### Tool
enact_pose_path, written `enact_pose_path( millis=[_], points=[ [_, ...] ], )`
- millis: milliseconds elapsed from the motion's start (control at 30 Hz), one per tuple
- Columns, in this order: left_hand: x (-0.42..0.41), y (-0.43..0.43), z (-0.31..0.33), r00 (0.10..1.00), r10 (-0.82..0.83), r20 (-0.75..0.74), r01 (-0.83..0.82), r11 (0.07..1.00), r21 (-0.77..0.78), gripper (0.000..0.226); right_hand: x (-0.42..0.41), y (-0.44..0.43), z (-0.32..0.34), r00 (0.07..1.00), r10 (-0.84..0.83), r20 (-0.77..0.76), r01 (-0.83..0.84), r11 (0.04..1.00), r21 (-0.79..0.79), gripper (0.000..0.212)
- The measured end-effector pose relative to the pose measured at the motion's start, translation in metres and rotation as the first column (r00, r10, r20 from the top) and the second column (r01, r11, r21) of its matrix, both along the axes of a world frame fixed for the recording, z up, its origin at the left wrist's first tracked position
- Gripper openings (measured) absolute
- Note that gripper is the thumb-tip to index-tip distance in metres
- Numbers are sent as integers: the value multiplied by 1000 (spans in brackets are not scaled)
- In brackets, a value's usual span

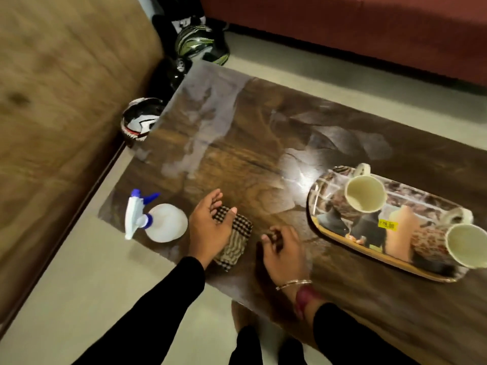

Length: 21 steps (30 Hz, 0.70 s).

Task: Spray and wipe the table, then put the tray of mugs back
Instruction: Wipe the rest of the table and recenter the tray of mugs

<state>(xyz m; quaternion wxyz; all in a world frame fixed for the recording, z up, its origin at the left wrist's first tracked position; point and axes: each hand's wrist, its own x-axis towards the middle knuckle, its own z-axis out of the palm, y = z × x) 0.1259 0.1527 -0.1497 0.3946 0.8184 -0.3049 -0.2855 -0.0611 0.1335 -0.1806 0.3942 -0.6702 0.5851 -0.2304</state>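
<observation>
The checked cloth (pixel 233 234) is covered by the left hand (pixel 210 227), fingers spread; the right hand (pixel 283 250) is held loosely curled beside it on the table (pixel 237 143)

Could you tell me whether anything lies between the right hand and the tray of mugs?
Nothing visible does. Only bare dark wooden table separates the right hand from the oval picture-printed tray holding two cream mugs; the checked cloth lies on the opposite side.

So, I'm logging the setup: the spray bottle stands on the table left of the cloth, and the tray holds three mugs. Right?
Not quite. The head view shows two mugs on the tray, not three. The spray bottle does stand left of the cloth on the table.
</observation>
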Motion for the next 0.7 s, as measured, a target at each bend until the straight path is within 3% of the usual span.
enact_pose_path(
  millis=[100,200,300,367,433,500,567,633,700],
  points=[
    [11,16,9,997,-5,78,9,999,-53,46,37,-1,0,980,194,38,-192,980,-48,21],
    [10,46,17,966,59,252,-28,991,-127,11,69,8,-6,913,404,-55,-406,913,-46,40],
    [11,84,23,861,329,387,-281,943,-176,55,87,26,-16,817,483,-316,-523,851,-53,65],
    [27,101,26,766,538,353,-502,843,-195,67,88,35,-22,762,465,-452,-544,837,-57,70],
    [55,108,33,777,587,226,-551,809,-208,79,86,36,-31,735,465,-495,-565,823,-66,72],
    [91,109,38,927,365,86,-348,923,-164,121,89,35,-38,706,477,-524,-585,809,-51,72],
    [125,99,43,998,-4,57,14,984,-178,141,94,30,-42,694,478,-538,-594,803,-52,72],
    [145,77,44,967,-222,125,248,937,-248,126,103,13,-44,698,456,-551,-578,814,-59,72],
    [151,59,38,941,-302,152,336,881,-332,82,119,-12,-47,712,413,-567,-531,846,-51,72]
  ],
)
